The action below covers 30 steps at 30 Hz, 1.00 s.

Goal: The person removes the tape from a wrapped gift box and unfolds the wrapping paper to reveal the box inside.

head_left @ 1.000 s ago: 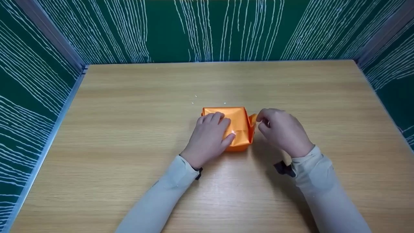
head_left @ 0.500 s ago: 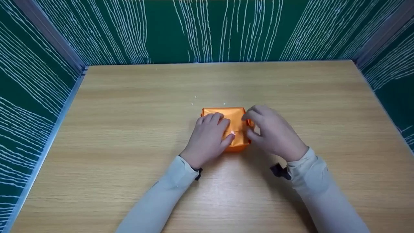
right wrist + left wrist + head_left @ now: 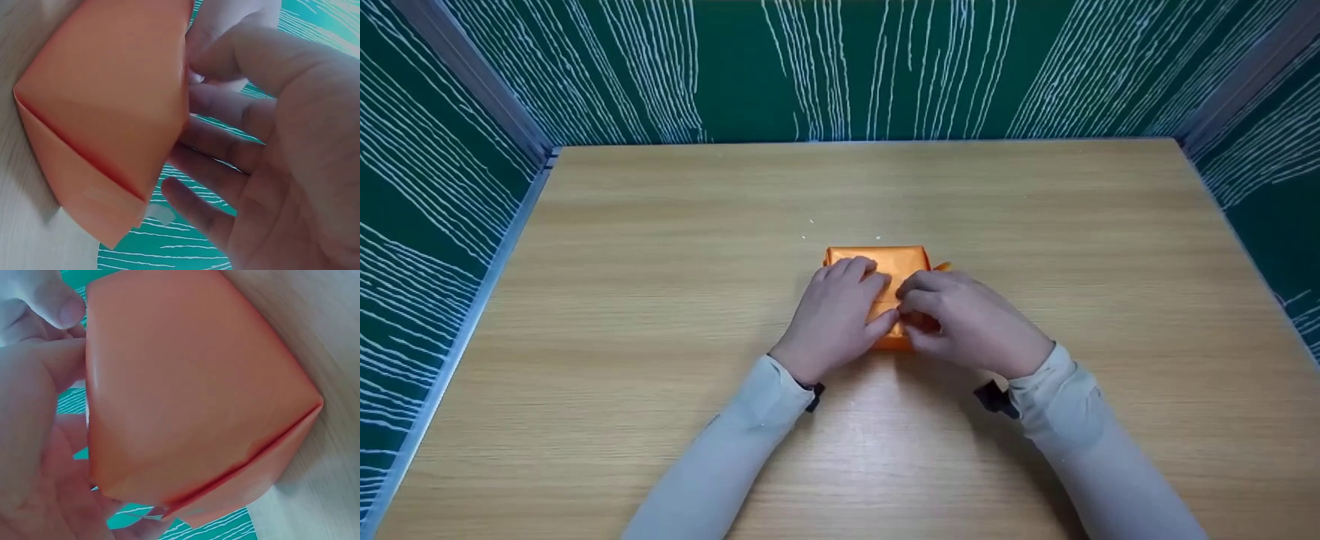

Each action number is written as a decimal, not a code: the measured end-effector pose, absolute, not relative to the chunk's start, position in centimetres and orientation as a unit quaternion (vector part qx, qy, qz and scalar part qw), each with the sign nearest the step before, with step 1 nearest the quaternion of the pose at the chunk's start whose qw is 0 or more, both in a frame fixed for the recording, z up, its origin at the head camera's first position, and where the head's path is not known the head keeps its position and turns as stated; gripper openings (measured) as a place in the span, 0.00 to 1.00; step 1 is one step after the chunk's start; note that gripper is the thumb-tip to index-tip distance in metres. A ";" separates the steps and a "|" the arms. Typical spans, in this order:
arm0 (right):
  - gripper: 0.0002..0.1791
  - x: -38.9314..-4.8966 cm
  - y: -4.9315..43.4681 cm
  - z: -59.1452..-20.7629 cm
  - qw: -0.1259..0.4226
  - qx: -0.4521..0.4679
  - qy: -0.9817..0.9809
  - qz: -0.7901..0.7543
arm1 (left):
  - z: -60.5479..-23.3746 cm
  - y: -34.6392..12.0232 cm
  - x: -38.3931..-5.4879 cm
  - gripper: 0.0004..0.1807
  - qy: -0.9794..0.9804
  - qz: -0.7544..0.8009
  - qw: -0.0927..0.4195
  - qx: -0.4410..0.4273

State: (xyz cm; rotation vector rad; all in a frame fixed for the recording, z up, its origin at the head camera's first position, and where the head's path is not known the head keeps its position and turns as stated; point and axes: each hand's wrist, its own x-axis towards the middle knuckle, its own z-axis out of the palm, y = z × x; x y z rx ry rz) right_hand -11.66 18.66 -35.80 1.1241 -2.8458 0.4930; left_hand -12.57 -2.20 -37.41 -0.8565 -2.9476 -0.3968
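A box wrapped in shiny orange paper point(image 3: 896, 261) sits on the table, with folded paper along its lower side in both wrist views. My left hand point(image 3: 836, 319) rests on the top, fingers spread and thumb toward the right. My right hand point(image 3: 971, 322) reaches over the right part of the top, fingers bent, its fingertips close beside the left thumb. In the right wrist view, the right thumb point(image 3: 216, 59) and index finger meet near the paper's edge; I cannot tell whether they pinch anything. A small translucent piece point(image 3: 160, 214) shows by the folded flap point(image 3: 101, 208).
The wooden table point(image 3: 660, 225) has a few tiny white scraps point(image 3: 878, 238) behind the box. Green panels with white streaks point(image 3: 742, 75) stand at the back and both sides. A dark strap piece point(image 3: 996, 397) shows at the right cuff.
My right hand has moved left from the flap at the box's right end to the top, beside the left thumb. The left hand stays in place on the box.
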 end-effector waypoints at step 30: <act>0.14 -11.4 18.3 -36.1 0.003 0.334 -0.932 0.137 | -34.4 -7.4 -14.3 0.28 -0.958 -0.174 -0.097 -0.205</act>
